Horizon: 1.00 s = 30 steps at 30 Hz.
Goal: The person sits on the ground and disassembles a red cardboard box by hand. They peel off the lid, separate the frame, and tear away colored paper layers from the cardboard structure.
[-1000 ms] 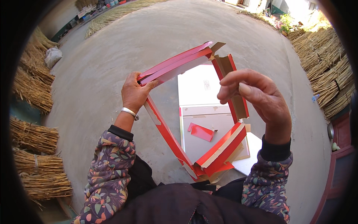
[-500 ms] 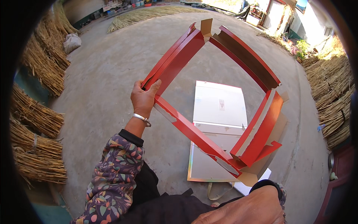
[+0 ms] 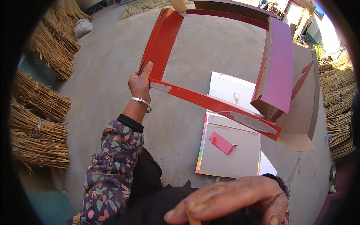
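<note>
My left hand (image 3: 140,85), with a silver bracelet at its wrist, is closed round the left corner of a red cardboard box frame (image 3: 210,99). The frame is held up in the air, with an open middle, torn grey patches and brown flaps spread at its right side. My right hand (image 3: 228,198) is low and close to the camera, its fingers bent. A thin yellowish thing (image 3: 192,213) shows at its fingers, too little of it to name. Below the frame, a red cardboard scrap (image 3: 224,144) appears over a grey-white opened box panel (image 3: 228,165); whether it rests there I cannot tell.
Bundles of dry stalks (image 3: 41,138) are stacked along the left, and more stalks (image 3: 339,108) line the right. A white sack (image 3: 83,28) sits at the far left. Further stalks lie spread on the concrete floor (image 3: 112,75) at the back.
The red frame has turned and swung up and right, still in my left hand. A red scrap now shows over the grey panel. My right hand has come further into view, moving left.
</note>
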Each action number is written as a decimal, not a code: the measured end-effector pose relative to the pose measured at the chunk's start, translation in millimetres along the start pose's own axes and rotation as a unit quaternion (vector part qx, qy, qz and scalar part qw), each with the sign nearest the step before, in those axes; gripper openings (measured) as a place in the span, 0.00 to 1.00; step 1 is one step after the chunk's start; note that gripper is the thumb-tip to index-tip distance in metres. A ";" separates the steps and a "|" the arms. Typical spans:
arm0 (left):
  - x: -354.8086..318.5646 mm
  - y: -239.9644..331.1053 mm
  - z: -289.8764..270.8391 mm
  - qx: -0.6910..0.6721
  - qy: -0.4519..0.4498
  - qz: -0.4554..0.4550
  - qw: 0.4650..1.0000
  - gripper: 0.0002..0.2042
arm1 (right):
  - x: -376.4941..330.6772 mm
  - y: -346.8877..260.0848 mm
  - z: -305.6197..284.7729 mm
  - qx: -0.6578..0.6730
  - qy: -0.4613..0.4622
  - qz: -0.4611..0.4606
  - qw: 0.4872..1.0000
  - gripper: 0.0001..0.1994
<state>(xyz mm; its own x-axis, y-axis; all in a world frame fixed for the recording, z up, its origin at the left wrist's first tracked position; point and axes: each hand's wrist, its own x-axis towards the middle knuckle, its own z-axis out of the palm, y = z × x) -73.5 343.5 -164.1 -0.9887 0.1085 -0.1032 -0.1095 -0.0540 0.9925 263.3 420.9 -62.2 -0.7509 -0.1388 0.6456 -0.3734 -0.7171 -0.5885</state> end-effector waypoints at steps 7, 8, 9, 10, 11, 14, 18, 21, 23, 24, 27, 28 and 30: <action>8.9 5.6 -9.9 0.035 -0.032 -0.066 0.997 0.27 | -0.6 74.7 -83.2 -0.409 0.163 0.178 0.880 0.23; 9.7 5.7 -9.8 0.030 -0.038 -0.090 0.995 0.26 | -4.0 88.7 -94.7 -0.470 0.137 0.175 0.854 0.22; 10.0 5.7 -10.1 0.010 -0.050 -0.101 0.994 0.25 | -6.9 101.9 -104.6 -0.521 0.122 0.207 0.819 0.21; 10.6 5.6 -10.7 -0.010 -0.063 -0.111 0.992 0.25 | -8.2 113.6 -111.7 -0.569 0.107 0.237 0.781 0.21; 10.8 4.6 -10.7 -0.031 -0.084 -0.114 0.989 0.24 | -9.2 121.2 -116.3 -0.582 0.107 0.237 0.770 0.20; 11.7 1.9 -13.4 -0.063 -0.180 -0.152 0.970 0.23 | 0.3 128.2 -124.4 -0.604 0.133 0.253 0.744 0.16; 12.0 -1.1 -10.8 -0.115 -0.235 -0.213 0.941 0.23 | 22.5 104.3 -148.8 -0.479 0.328 0.228 0.781 0.12; 7.7 1.6 -7.2 -0.117 -0.321 -0.245 0.907 0.22 | 26.0 75.2 -171.8 -0.392 0.449 0.144 0.790 0.16; 2.2 4.1 -5.0 -0.076 -0.411 -0.207 0.884 0.24 | 22.8 56.9 -180.6 -0.404 0.463 0.136 0.777 0.26; -0.5 5.1 -4.6 -0.081 -0.453 -0.195 0.866 0.26 | 22.5 51.5 -182.1 -0.408 0.462 0.126 0.777 0.32; -9.0 8.8 1.8 -0.105 -0.491 -0.224 0.835 0.28 | 28.7 42.1 -177.3 -0.411 0.483 0.112 0.765 0.47; -12.3 9.7 4.2 -0.133 -0.508 -0.222 0.822 0.29 | 33.0 41.6 -174.1 -0.410 0.481 0.114 0.766 0.50; -19.6 12.6 7.9 -0.108 -0.510 -0.213 0.827 0.30 | 42.0 40.3 -168.5 -0.411 0.475 0.113 0.770 0.56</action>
<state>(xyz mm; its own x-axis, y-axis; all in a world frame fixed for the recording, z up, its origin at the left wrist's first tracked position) -54.6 348.5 -149.1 -0.2686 0.9373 -0.2219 -0.5503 0.0397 0.8341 124.9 501.2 -140.8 -0.7615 0.6449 0.0643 -0.1006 -0.0197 -0.9947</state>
